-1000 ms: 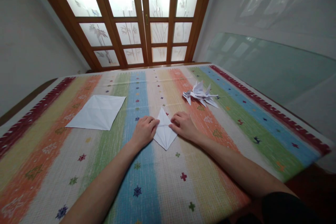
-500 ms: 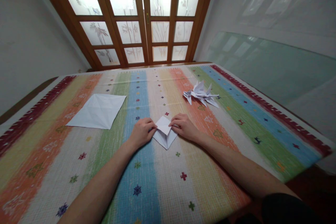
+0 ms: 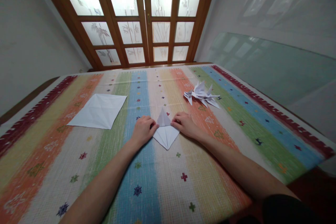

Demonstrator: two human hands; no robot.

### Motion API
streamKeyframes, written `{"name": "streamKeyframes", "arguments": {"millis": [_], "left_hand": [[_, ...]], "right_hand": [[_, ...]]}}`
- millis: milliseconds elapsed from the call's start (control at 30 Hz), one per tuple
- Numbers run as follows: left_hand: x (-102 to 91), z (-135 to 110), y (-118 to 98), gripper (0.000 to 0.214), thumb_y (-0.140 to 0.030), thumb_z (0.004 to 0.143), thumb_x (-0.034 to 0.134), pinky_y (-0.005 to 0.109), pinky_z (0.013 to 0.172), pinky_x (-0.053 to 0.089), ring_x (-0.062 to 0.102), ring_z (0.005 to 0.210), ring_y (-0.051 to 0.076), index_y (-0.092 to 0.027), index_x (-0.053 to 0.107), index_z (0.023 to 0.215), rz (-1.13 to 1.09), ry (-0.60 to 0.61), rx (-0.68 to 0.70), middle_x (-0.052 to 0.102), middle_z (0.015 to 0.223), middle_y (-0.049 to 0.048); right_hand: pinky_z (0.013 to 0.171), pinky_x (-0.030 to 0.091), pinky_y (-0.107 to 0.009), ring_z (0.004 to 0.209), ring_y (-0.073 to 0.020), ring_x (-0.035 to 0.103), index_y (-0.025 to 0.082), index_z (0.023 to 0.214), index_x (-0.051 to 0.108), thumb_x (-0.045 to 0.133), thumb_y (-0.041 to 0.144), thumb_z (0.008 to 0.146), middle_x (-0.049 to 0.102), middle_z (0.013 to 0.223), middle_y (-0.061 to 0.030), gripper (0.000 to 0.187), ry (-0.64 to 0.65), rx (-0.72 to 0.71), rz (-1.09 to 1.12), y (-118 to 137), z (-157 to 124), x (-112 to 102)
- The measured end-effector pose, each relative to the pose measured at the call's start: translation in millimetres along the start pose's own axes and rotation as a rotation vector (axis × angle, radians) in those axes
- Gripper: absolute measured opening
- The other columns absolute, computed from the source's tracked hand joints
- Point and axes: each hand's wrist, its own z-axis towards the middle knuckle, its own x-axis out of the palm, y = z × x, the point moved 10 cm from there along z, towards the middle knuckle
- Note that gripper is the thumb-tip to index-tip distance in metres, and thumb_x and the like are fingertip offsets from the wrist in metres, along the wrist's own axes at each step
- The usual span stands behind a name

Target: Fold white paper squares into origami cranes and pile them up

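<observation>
A small white sheet of folded origami paper [image 3: 166, 135] lies on the tablecloth between my hands. Its lower part is flat and comes to a point toward me, with crease lines running to that point. Its upper flap [image 3: 163, 117] stands lifted as a narrow triangle, the tip facing away. My left hand [image 3: 144, 129] pinches the paper's left side at the fold, fingers curled. On the other side, my right hand [image 3: 183, 124] holds the right corner of the same fold between thumb and bent fingers.
A larger creased white paper sheet [image 3: 98, 111] lies flat at the left. Several folded paper cranes [image 3: 201, 94] sit in a cluster at the back right. The striped tablecloth [image 3: 173, 189] covers the table, with wooden glazed doors [image 3: 145, 54] behind it.
The paper's top flap, folded down toward me before, has been raised into a narrow upright triangle. Both hands stay at the paper's sides, having shifted slightly.
</observation>
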Motion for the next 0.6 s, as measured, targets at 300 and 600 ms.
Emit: {"name": "streamKeyframes", "arguments": {"millis": [300, 600], "left_hand": [[2.0, 1, 1, 0.026, -0.032, 0.090, 0.056, 0.038, 0.075, 0.039, 0.059, 0.086, 0.026, -0.018, 0.066, 0.071, 0.112, 0.000, -0.095, 0.067, 0.081, 0.0073], [-1.9, -2, -1, 0.025, -0.035, 0.088, 0.059, 0.039, 0.073, 0.039, 0.057, 0.082, 0.025, -0.019, 0.063, 0.070, 0.167, -0.090, -0.085, 0.065, 0.077, 0.0066]], "right_hand": [[0.081, 0.032, -0.040, 0.097, -0.0265, 0.054, 0.016, 0.086, 0.066, 0.053, 0.028, 0.094, 0.064, 0.099, -0.0119, 0.019, -0.028, 0.122, -0.302, 11, -3, 3], [0.079, 0.034, -0.041, 0.093, -0.0261, 0.051, 0.018, 0.077, 0.064, 0.056, 0.028, 0.091, 0.063, 0.094, -0.0105, 0.019, -0.119, 0.108, -0.304, 10, -3, 0]]}}
